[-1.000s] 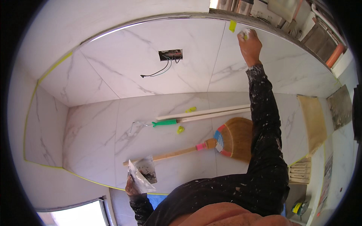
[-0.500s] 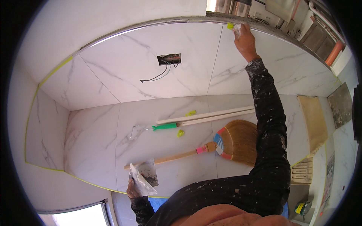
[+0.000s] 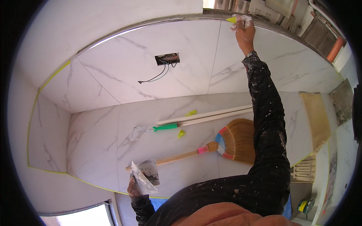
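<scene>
My right hand (image 3: 245, 34), smeared with white paste, reaches up to the top edge of the marbled tile wall (image 3: 196, 56). Its closed fingers pinch a piece of yellow-green tape (image 3: 231, 20). At the lower left, my left hand (image 3: 132, 187) is wrapped round a putty knife (image 3: 142, 182) whose wide blade is coated in white paste. Right beside that blade is a second flat blade (image 3: 151, 171) with dark and grey smears; how it is held is hidden. Both blades overlap the end of a broom's stick.
On the marbled ledge lie a broom (image 3: 235, 141), a green-handled roller frame (image 3: 165, 127), long pale sticks (image 3: 207, 115) and crumpled tape (image 3: 181, 133). Wires (image 3: 154, 77) hang from a wall cutout. Yellow-green tape (image 3: 28, 135) borders the tiles. A brown sheet (image 3: 315, 120) lies right.
My right hand has shifted slightly up, its fingers turned more to the left, with the tape piece still at the wall's top edge. My left hand keeps its hold.
</scene>
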Demonstrator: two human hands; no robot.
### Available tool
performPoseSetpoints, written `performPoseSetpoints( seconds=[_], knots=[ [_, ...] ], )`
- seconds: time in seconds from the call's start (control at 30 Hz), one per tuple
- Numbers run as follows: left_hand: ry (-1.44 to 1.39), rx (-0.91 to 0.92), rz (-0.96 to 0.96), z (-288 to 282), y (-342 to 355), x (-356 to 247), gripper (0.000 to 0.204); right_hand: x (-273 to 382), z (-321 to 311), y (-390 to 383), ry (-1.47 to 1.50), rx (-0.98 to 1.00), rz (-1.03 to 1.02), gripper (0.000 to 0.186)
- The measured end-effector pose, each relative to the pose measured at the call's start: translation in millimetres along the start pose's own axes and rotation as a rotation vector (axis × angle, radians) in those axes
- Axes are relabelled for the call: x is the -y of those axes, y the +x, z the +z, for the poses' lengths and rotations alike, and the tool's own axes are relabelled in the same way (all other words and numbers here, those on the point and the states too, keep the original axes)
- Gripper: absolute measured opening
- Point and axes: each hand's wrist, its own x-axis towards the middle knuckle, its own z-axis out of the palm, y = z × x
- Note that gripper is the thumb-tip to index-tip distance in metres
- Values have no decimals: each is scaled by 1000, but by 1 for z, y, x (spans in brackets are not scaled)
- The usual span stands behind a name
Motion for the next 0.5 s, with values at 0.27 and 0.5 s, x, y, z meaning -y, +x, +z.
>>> performPoseSetpoints(
  seconds=[0.27, 0.5],
  knots=[
    [-45, 32, -19, -3, 3, 6, 55, -19, -38, 86, 288, -51, -113, 21],
    [-29, 13, -50, -2, 3, 2, 57, 36, -1, 32, 201, 219, 444, 27]
  ],
)
